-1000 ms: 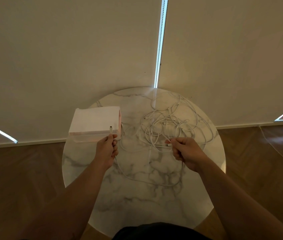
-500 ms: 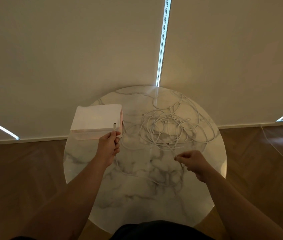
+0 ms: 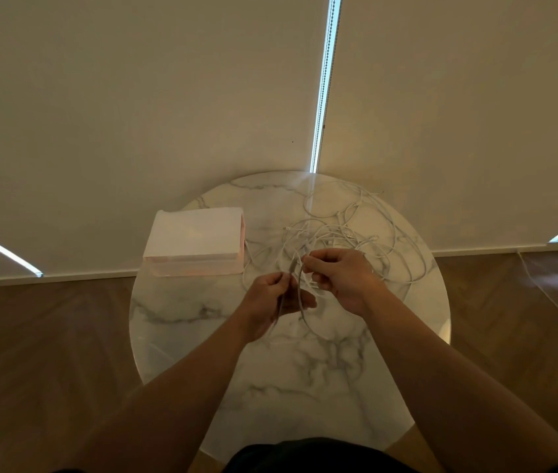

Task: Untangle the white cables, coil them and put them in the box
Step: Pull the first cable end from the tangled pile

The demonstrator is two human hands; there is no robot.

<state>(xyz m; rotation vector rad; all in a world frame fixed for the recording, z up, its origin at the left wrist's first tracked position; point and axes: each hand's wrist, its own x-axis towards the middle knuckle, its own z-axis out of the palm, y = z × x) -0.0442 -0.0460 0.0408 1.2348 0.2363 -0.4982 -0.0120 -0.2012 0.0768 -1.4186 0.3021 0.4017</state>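
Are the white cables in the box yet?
Out: the cables lie tangled on the table, beside the box.

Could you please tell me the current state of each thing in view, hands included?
left-hand grip, pinches the held cable near its end.
right-hand grip, pinches a strand of the held cable.
held cable, lifted, a loop hanging below the hands.
white cables, tangled in a heap on the table.
box, on the table's left, beside the heap; open or shut unclear.
floor cable, lying loose on the floor.
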